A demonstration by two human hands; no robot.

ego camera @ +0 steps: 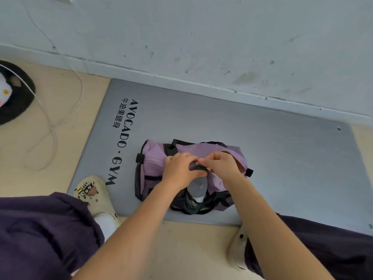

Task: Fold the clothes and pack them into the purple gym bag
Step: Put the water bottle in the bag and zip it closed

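**Closing the zip**

I see the purple gym bag (155,160) on the mat's six-o'clock side. My left hand (181,170) grips the opening; my right hand (221,165) pinches, probably, the zip pull. Hold fabric taut, pull steadily.

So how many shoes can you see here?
2. One cream clog stands on the grey mat's near-left corner; the other clog is on the floor lower right, mostly hidden by the trouser leg.
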